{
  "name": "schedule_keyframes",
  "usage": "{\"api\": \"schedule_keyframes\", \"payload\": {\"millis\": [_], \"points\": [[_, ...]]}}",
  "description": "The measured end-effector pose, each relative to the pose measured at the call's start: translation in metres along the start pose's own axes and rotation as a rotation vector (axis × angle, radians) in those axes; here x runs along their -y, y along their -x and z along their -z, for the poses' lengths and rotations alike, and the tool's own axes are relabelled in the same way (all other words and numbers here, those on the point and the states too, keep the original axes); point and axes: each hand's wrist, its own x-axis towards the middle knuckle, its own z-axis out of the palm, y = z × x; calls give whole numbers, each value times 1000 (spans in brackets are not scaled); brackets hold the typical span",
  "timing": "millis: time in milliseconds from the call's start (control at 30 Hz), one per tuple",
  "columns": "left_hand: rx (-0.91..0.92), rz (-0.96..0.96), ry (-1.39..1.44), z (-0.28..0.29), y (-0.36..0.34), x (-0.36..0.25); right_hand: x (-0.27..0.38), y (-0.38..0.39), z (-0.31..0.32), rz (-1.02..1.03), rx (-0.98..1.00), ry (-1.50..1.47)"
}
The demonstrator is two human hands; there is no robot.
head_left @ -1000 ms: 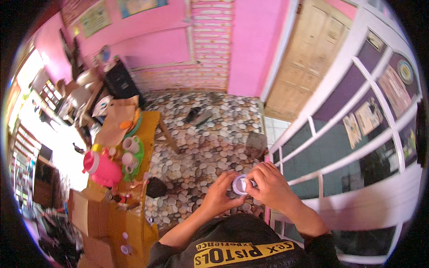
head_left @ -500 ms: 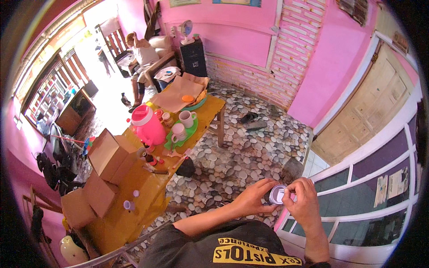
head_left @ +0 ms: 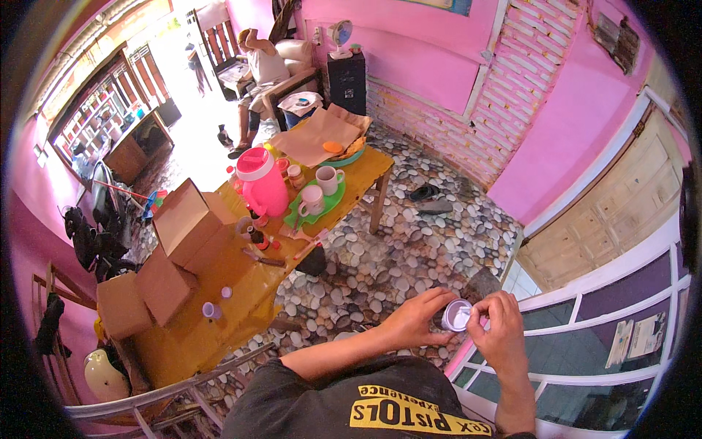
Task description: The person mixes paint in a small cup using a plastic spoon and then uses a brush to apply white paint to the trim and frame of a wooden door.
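Note:
My left hand (head_left: 414, 320) grips a small round lilac cup (head_left: 447, 317) by its side, with its mouth turned up toward me. At the cup's rim, the fingers of my right hand (head_left: 500, 328) are pinched on a small white piece (head_left: 461, 319) that reaches inside. Its kind is too small to tell. Both hands are in front of my body, above the floor and to the right of the table. On the table stands a similar lilac cup (head_left: 211, 311), with a small lilac lid (head_left: 227, 292) beside it.
The yellow-topped table (head_left: 241, 322) bears open cardboard boxes (head_left: 191, 227), a pink jug (head_left: 265, 192), a green tray (head_left: 330, 203) with two mugs, and small bottles. A white-framed glass panel (head_left: 585, 351) is close on my right. Another person (head_left: 265, 67) sits far off.
My view has turned slightly, so the table and room sit farther right in the picture. My hands stay at the cup, and the white piece inside has shifted a little.

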Motion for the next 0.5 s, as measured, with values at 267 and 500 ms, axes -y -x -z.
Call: {"api": "schedule_keyframes", "payload": {"millis": [267, 500], "points": [[13, 54, -6, 9, 4, -1, 8, -7, -11, 68, 66, -163], [-13, 49, 3, 13, 5, 0, 4, -3, -1, 35, 88, -88]]}}
